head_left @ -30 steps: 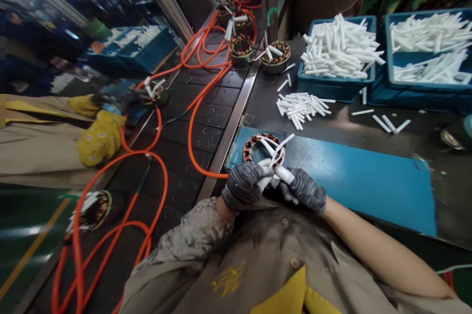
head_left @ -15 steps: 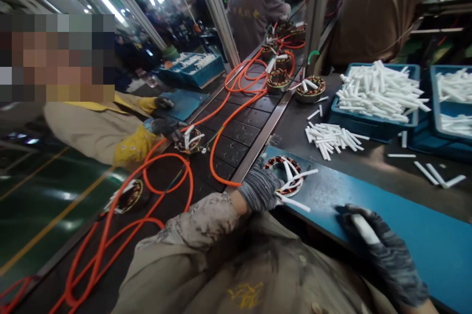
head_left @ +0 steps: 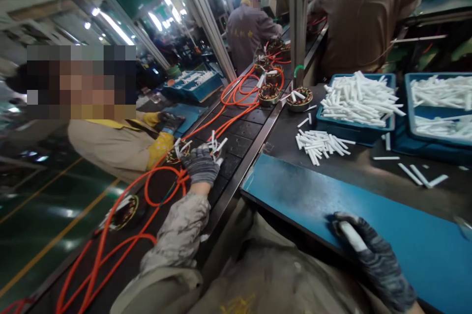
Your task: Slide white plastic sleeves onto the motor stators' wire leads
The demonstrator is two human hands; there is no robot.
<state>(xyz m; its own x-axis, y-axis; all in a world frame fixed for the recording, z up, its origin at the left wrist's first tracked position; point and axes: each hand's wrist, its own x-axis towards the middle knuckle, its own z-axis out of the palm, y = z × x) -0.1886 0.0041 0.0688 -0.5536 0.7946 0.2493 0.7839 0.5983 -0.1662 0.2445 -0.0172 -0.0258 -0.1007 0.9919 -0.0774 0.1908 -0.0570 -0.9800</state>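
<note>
My left hand [head_left: 202, 165], in a grey knit glove, reaches over the dark conveyor [head_left: 236, 144]. Its fingers are curled on a wound motor stator that they mostly hide; white sleeves [head_left: 218, 145] stick up beyond them. Close by on the left is another stator [head_left: 173, 156] with white sleeves. My right hand [head_left: 374, 257], also gloved, is at the near edge of the blue mat [head_left: 295, 181], its fingers curled together. A thick white piece [head_left: 353, 236] runs along the thumb side; whether it is a wrapping or a held thing, I cannot make out.
Blue bins [head_left: 354, 132] of white sleeves stand at right, with a loose pile of sleeves [head_left: 320, 146] before them. Orange cables [head_left: 147, 225] loop along the conveyor. Further stators [head_left: 269, 94] sit ahead. A co-worker's yellow-sleeved arm [head_left: 160, 151] reaches in from the left.
My left hand has carried the stator from the blue mat leftward onto the conveyor, beside the other stator. My right hand stays at the mat's edge. The view has shifted slightly.
</note>
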